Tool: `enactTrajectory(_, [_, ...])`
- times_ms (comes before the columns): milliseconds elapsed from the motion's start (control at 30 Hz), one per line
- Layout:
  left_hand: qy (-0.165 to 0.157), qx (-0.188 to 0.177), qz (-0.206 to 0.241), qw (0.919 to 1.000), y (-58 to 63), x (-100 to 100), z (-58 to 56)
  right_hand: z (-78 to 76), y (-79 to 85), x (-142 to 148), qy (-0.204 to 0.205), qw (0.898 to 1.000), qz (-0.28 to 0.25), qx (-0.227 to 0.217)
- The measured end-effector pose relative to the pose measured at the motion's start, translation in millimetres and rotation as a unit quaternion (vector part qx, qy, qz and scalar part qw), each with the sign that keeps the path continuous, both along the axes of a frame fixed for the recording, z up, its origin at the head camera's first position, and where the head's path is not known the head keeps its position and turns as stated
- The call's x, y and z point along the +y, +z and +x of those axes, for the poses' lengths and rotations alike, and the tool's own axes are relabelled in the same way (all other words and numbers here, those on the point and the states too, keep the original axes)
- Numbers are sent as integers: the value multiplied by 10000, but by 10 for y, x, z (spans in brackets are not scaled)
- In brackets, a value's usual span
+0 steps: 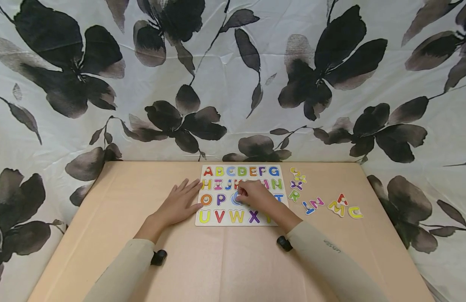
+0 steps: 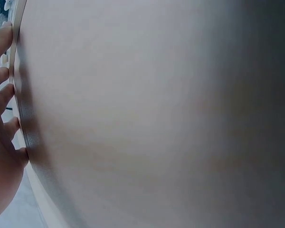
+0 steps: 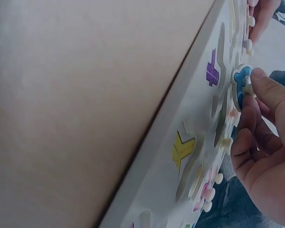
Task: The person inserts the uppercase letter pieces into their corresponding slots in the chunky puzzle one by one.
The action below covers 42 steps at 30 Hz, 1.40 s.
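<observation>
A white alphabet puzzle board (image 1: pixel 233 225) with rows of coloured letters lies on the table. My right hand (image 1: pixel 255 196) is over the board's third row and pinches a round blue letter piece (image 3: pixel 240 88) by its small knob between thumb and fingertips. The piece is tilted just above the board surface in the right wrist view; which letter it is, I cannot tell for sure. My left hand (image 1: pixel 182 200) rests with fingers spread at the board's left edge, fingertips touching it. The right hand covers several letters in the middle rows.
Loose letter pieces lie right of the board: a green R (image 1: pixel 294 196), a purple X (image 1: pixel 296 185), a yellow M (image 1: pixel 336 209), a red A (image 1: pixel 342 199) and several others. The table (image 1: pixel 172 268) meets a floral cloth (image 1: pixel 255 96) at its far edge.
</observation>
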<state>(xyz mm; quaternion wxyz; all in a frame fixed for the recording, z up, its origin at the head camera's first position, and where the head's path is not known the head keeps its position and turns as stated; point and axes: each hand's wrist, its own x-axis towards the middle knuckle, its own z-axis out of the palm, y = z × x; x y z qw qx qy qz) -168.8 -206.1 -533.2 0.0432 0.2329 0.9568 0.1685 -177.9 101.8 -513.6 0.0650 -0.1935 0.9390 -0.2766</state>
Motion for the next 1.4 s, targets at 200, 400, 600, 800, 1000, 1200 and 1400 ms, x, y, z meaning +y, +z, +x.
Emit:
enactTrajectory(200, [-9,66,-47,10000,-37,-5,-20,-3,-9,-46,110,9994,258,222])
enactTrajectory(400, [-10,83,-88,9999,-54,-2,-45,-21,-39,-106,203,9984,444,293])
enactTrajectory(600, [-5,71,-106,9999,-41,0,-46,-22,-68,-135,125,9990,393,160])
enactTrajectory(800, [12,79,-109,9999,-46,-5,-45,-22,-79,-144,112,9987,484,132])
enactTrajectory(1000, [5,42,-114,9999,-40,10,-43,34,29,-40,-43,9995,271,178])
enactTrajectory(1200, [21,-16,-107,9999,-31,16,-41,74,136,302,-235,9995,112,197])
enactTrajectory(1400, [2,-37,-51,10000,-44,9,-42,90,133,735,-691,9976,31,71])
